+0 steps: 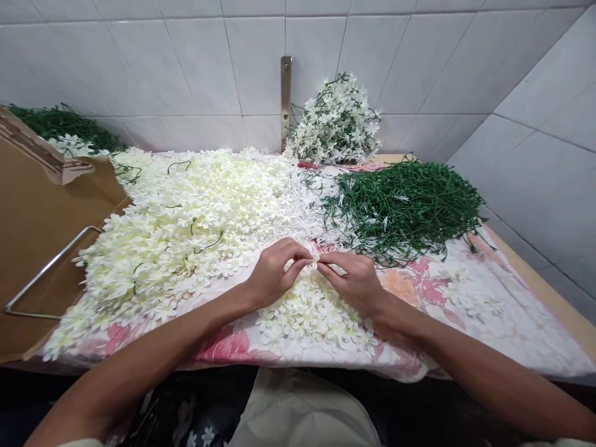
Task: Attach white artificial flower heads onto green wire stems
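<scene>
From the head view, I'm seeing the left hand [274,273] and right hand [349,282] coming together, both pinching a small white fabric blossom [315,256] at the fingertips, over the floral cloth [470,298]. A cream blossom heap [186,230] is spreading left, green wire stems [405,211] are lying right, and a white flower bunch [335,121] is sitting far, against the tiled wall [139,62].

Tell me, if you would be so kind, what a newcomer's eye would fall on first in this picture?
The great drift of cream-white artificial blossoms comes first, spread over the left and middle of the floral-print cloth. To its right lies a dark green heap of thin stems, and a white flowering bunch sits behind it against the tiled wall. At the front, the left hand and right hand meet, pinching at a small white blossom.
</scene>
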Demonstrator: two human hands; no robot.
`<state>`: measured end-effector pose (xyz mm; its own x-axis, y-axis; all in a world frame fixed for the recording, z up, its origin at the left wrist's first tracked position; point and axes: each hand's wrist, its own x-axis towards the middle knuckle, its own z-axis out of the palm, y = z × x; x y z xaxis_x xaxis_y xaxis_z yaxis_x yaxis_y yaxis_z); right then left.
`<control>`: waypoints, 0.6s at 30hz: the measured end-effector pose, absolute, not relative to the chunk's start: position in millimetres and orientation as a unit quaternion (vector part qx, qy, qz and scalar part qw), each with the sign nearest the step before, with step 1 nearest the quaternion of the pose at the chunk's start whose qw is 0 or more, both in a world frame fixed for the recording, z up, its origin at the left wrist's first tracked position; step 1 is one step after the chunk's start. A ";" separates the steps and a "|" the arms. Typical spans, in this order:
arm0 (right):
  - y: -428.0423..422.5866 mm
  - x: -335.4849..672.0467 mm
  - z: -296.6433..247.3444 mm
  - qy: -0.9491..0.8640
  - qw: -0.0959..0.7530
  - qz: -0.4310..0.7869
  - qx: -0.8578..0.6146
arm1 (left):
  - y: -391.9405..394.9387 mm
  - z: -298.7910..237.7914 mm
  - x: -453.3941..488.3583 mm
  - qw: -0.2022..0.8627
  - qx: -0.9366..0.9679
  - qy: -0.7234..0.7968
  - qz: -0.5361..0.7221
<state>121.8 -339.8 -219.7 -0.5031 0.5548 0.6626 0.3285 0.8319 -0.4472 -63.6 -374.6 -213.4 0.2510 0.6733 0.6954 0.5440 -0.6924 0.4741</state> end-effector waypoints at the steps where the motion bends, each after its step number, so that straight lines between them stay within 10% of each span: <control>1: -339.8 121.8 -220.2 -0.859 0.434 0.112 -0.249 | -374.7 -213.6 -63.6 0.068 0.790 0.385 0.473; 18: -341.2 123.9 -216.5 -0.877 0.401 0.023 -0.262 | -371.5 -198.9 -70.8 0.215 0.776 0.453 0.382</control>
<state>123.9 -341.2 -216.5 -0.5405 0.4787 0.6919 0.4424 0.8612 -0.2502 -70.8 -371.5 -198.9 0.2976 0.8679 0.3977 0.5388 -0.4966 0.6805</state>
